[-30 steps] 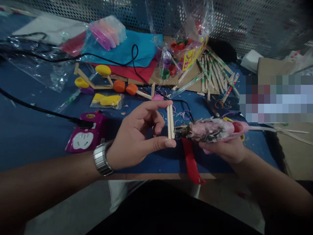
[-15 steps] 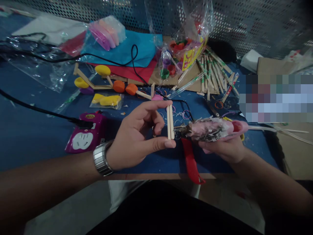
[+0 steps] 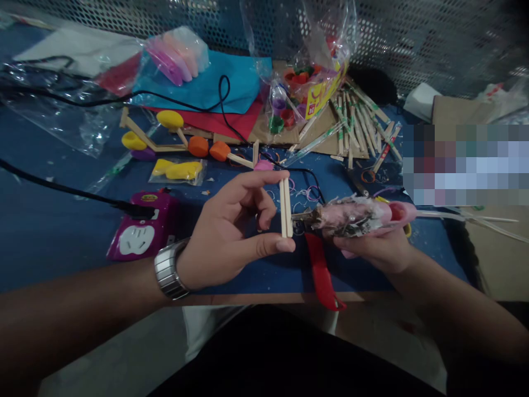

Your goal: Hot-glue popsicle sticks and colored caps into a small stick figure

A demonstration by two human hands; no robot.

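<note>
Between the thumb and forefinger of my left hand [image 3: 235, 226], a pair of short wooden sticks [image 3: 285, 208] stands upright, lying side by side. My right hand [image 3: 376, 245] is wrapped round a pink glue gun [image 3: 355, 218], its body patched with dark, grimy wrapping. The gun's nozzle points left and meets the right side of the sticks near their lower half. White glue sticks [image 3: 438, 215] trail from the gun's back end. Below the gun, a red-handled tool [image 3: 322, 273] lies across the table's front edge.
A purple power socket [image 3: 138, 226] with a black plug sits at left. Behind my hands are a jointed stick chain with orange caps [image 3: 198, 146], a yellow packet [image 3: 177, 170], a bag of coloured caps [image 3: 289, 110], wrapped chopsticks [image 3: 359, 121] and a black cable [image 3: 182, 102].
The whole view has shifted slightly. The nozzle has slid a little down along the sticks' side; both hands keep the same hold.
</note>
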